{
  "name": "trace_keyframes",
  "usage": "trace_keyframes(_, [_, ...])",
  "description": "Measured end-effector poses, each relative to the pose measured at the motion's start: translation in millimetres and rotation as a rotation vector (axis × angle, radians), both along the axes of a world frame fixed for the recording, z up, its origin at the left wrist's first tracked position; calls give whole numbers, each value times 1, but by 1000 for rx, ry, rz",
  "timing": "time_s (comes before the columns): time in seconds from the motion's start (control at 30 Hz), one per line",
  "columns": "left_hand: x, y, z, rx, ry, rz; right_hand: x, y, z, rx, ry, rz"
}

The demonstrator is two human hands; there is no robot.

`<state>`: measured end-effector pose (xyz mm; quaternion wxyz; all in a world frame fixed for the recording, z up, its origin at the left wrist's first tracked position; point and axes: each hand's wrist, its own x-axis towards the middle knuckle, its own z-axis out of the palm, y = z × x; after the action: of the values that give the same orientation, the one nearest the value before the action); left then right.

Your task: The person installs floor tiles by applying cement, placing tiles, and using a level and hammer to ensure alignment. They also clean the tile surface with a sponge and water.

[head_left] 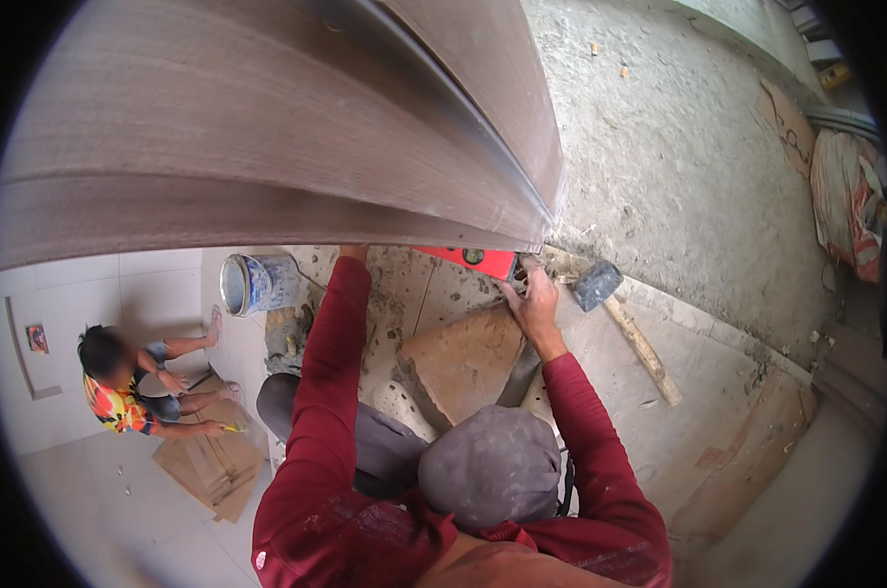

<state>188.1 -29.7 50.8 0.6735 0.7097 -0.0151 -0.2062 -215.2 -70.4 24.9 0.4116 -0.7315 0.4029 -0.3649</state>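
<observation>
Level (497, 262) near floor (610, 377) edge, end pinched in right hand (533, 306) — likely for steadiness; left hand (353, 252) mostly hidden — cannot tell grip.

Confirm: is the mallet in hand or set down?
Set down: the mallet lies beside the right hand, its wooden handle ungripped.

The right hand (535, 308) is at one end of a red spirit level (487, 262); a wood-grain panel (267, 127) hides most of the left hand (353, 252). A wooden-handled mallet (597, 285) lies with its head at the tiled floor (659, 436) edge. Left, a co-worker (120, 400) sits beyond a bucket (270, 282).
</observation>
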Motion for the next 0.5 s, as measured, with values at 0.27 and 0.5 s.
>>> trace_keyframes(0.27, [4, -8, -1, 1, 23, -12, 8, -10, 2, -50, 2, -38])
trace_keyframes(0.5, [4, -12, 3, 0, 18, -17, 8, -8, 3, -3, 2, 3])
